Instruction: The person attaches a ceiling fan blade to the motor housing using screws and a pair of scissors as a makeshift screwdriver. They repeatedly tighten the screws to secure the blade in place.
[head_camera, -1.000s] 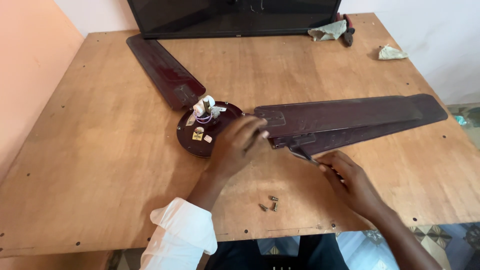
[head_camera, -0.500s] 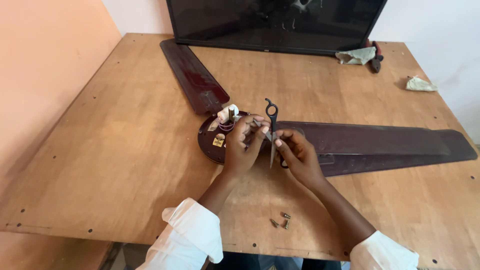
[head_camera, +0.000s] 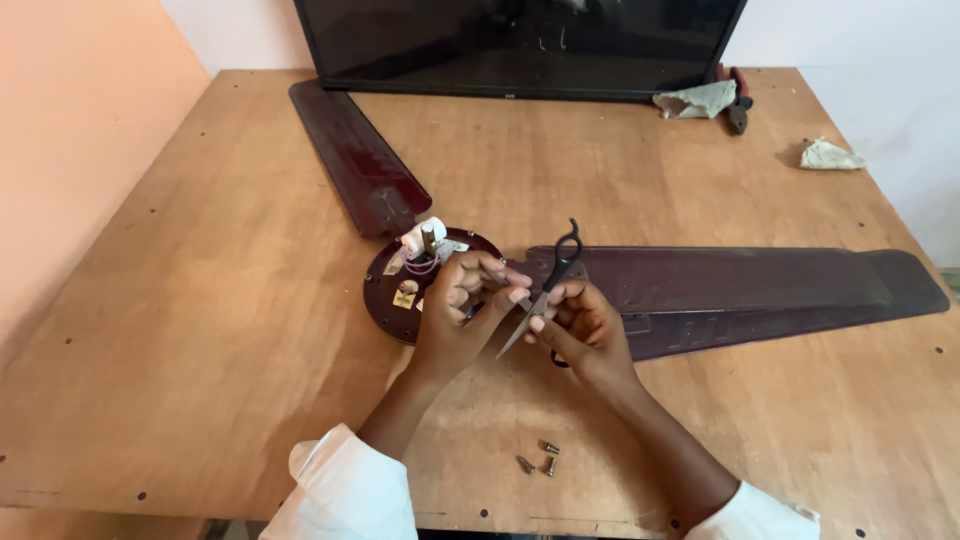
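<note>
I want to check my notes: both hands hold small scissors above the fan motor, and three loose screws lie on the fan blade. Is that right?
Not quite. In the head view the three screws lie on the bare wooden table near the person, not on the fan blade. The left hand and right hand do hold the scissors.

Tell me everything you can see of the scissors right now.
The scissors are small, with black loop handles and thin, metal-looking blades. They are held tilted above the wooden table, handles up and away, blade tips pointing down toward the person. The right hand grips them around the middle; the left hand has its fingertips at the blades. The blades look closed or nearly so. Behind them lie the dark fan hub and fan blades.
</note>
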